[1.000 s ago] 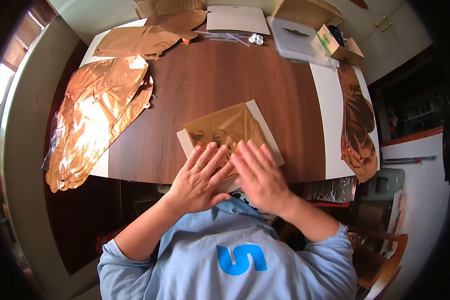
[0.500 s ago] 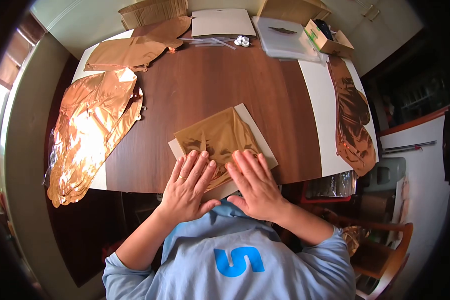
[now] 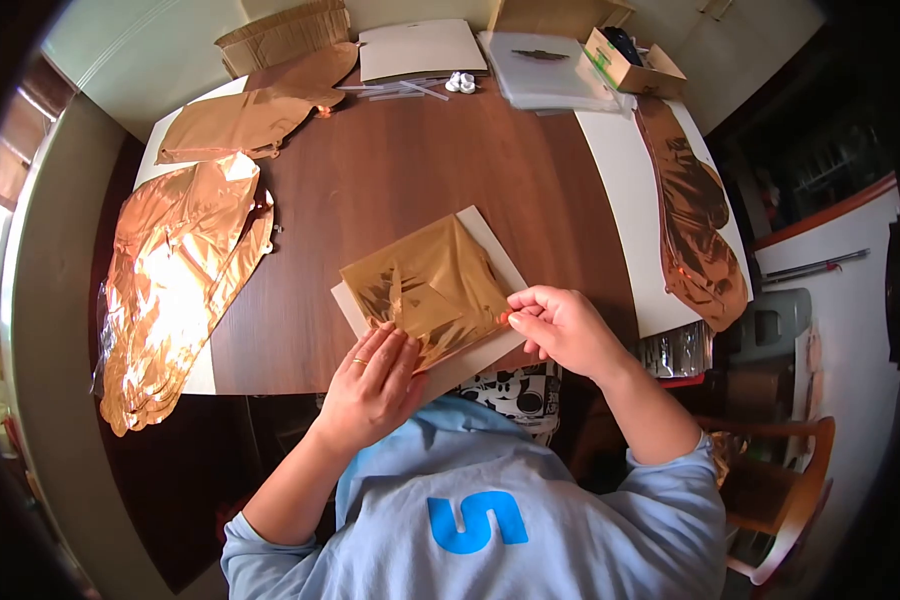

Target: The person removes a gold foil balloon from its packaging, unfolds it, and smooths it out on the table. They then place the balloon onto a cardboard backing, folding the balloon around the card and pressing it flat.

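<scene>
In front of me a flat foil balloon (image 3: 425,275), gold and shiny, lies folded into a rough square. Beneath it is a white card (image 3: 478,358), showing along the right and lower edges. My left hand (image 3: 378,378) rests on the foil's lower left part with its fingers laid flat. At the foil's right corner, my right hand (image 3: 568,328) pinches a small orange-red tab (image 3: 504,317) between thumb and forefinger.
Flat copper foil balloons lie at left (image 3: 175,270), back left (image 3: 235,120) and right (image 3: 690,200). Along the back are a white board (image 3: 422,50), clear straws (image 3: 400,90), clear plastic sleeves (image 3: 545,75) and a small box (image 3: 638,70). A wooden chair (image 3: 770,490) stands at right.
My right hand has lifted off the foil and moved right to pinch the tab at its corner. My left hand has slid slightly down and stays on the foil.
</scene>
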Available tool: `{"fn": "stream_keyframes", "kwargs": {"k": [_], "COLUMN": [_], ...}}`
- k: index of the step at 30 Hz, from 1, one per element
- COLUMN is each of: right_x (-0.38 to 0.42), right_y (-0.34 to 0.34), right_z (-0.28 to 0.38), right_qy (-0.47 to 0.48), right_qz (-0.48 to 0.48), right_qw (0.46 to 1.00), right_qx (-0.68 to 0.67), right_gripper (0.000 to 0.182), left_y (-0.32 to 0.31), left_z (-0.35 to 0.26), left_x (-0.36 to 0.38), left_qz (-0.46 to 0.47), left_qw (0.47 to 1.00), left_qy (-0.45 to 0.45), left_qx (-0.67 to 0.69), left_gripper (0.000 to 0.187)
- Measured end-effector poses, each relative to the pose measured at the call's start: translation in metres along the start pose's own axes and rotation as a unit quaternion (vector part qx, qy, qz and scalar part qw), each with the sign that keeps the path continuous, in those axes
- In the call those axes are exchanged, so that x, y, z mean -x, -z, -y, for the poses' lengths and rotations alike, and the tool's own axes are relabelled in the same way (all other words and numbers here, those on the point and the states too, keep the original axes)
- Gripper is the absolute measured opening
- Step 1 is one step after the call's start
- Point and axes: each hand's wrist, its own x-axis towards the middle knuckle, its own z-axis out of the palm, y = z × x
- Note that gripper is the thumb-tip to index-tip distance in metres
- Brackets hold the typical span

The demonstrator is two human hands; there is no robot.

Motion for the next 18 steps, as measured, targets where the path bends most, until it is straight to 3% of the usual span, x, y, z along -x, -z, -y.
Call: {"fn": "stream_keyframes", "kwargs": {"k": [2,5,8,11,14,18], "right_x": [-0.004,-0.009,-0.011,-0.012,-0.019,-0.033], "right_y": [-0.001,0.000,-0.002,-0.001,-0.003,-0.003], "right_z": [0.001,-0.007,-0.007,-0.004,-0.002,0.000], "right_qy": [0.003,0.109,0.159,0.053,0.042,0.045], "right_qz": [0.013,0.024,0.009,0.035,0.056,0.059], "right_qw": [1.000,0.994,0.987,0.998,0.991,0.993], "right_qx": [0.007,0.007,0.033,-0.017,-0.117,-0.090], "right_gripper": [0.029,0.030,0.031,0.032,0.031,0.033], "left_y": [0.001,0.005,0.007,0.002,-0.001,-0.003], "left_z": [0.002,0.004,0.004,0.006,0.005,0.007], "left_x": [-0.001,-0.002,0.000,0.005,0.007,0.008], "left_qz": [-0.006,0.005,-0.005,-0.021,-0.025,-0.034], "left_qw": [1.000,1.000,0.999,0.999,0.999,0.998], "left_qy": [-0.012,-0.011,0.003,0.009,0.022,0.021], "left_qx": [-0.007,0.014,0.032,0.039,0.039,0.047], "left_gripper": [0.044,0.045,0.048,0.050,0.051,0.050]}}
